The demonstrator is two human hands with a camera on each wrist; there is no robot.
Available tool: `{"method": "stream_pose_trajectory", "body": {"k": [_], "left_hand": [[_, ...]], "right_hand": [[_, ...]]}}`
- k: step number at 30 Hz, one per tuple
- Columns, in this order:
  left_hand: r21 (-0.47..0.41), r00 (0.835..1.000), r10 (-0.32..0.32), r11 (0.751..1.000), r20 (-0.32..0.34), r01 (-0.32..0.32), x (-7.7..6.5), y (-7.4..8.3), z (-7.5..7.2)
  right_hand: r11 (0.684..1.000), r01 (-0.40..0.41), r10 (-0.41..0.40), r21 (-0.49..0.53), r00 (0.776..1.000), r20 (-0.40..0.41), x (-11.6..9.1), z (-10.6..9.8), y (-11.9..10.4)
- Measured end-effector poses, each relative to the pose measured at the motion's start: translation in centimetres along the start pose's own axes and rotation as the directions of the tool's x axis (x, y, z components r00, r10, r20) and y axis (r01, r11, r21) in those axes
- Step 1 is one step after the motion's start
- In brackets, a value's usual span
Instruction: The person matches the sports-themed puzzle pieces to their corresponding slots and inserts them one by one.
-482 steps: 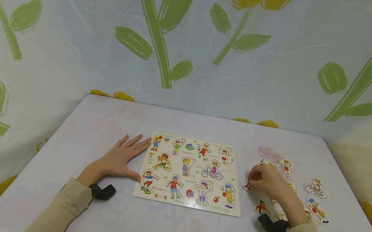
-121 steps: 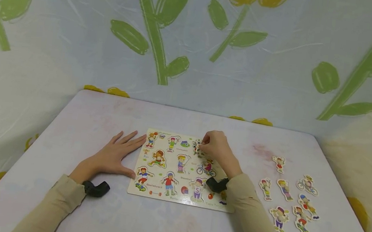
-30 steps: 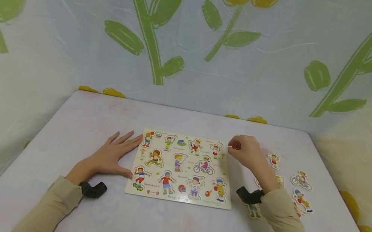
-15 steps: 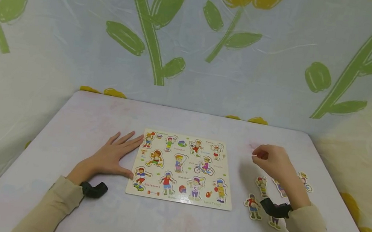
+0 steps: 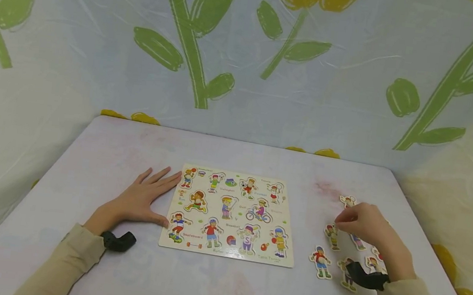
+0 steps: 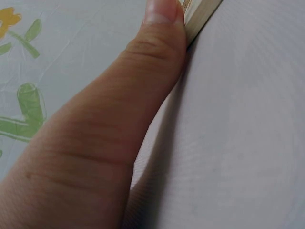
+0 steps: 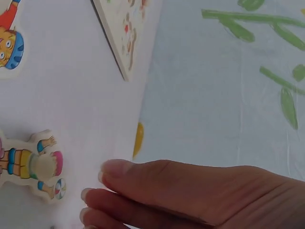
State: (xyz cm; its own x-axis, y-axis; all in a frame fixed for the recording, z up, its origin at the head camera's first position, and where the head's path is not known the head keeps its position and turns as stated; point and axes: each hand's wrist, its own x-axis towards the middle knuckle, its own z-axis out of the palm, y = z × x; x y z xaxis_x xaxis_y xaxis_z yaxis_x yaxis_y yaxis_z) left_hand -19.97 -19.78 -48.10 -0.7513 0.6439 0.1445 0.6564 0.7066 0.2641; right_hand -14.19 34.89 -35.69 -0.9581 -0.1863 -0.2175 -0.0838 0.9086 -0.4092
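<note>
The left hand [image 5: 140,200] lies spread at the left edge of the puzzle board [image 5: 211,207], its fingertips and thumb at the board's edge; the left wrist view shows the thumb from close by, its tip against that edge. The board lies flat between the two hands, just beside the left and well apart from the right. Its face shows rows of printed sports figures.

The right hand [image 5: 372,229] hovers over the loose pieces, fingers loosely curled, thumb and fingertips near one another and bare of any piece. Nearest these fingertips lies the volleyball piece [image 5: 332,237], face up, with a round pale knob on it; the right wrist view shows a gap between it and the fingers. Beyond the hand lies a small figure piece [image 5: 347,201], partly covered by it. On the near side of the fingertips, towards the board, is the piece in a red shirt [image 5: 320,262]. Beneath the right wrist, a purple-trousered piece [image 5: 348,283] is partly hidden by the black wrist camera [image 5: 367,278].

Both hands emerge from beige sleeves [image 5: 55,263] over a pale table [image 5: 187,286]. Past the fingertips of both hands, behind the table, hangs a flowered cloth [image 5: 332,104].
</note>
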Motion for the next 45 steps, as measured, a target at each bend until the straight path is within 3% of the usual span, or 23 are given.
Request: {"method": "stream_pose_trajectory", "body": {"k": [15,22,30,45], "left_hand": [[-0.017,1.0,0.001,1.0,0.005,-0.001,0.1,0.1,0.1],[-0.008,1.0,0.013,1.0,-0.02,-0.013,0.1,0.0,-0.1],[-0.016,1.0,0.004,1.0,-0.017,-0.004,-0.1,-0.3,0.3],[-0.013,1.0,0.004,1.0,-0.009,-0.004,0.0,-0.1,0.0]], "right_hand": [[0.993,-0.101,0.096,0.062,0.993,0.071,0.3,2.4,1.6],[0.997,-0.065,0.064,0.048,0.998,0.013,0.4,3.0,1.0],[0.999,-0.031,0.031,0.043,1.0,0.001,0.1,3.5,1.1],[1.0,0.014,-0.013,0.007,0.999,-0.046,0.8,2.4,0.4]]}}
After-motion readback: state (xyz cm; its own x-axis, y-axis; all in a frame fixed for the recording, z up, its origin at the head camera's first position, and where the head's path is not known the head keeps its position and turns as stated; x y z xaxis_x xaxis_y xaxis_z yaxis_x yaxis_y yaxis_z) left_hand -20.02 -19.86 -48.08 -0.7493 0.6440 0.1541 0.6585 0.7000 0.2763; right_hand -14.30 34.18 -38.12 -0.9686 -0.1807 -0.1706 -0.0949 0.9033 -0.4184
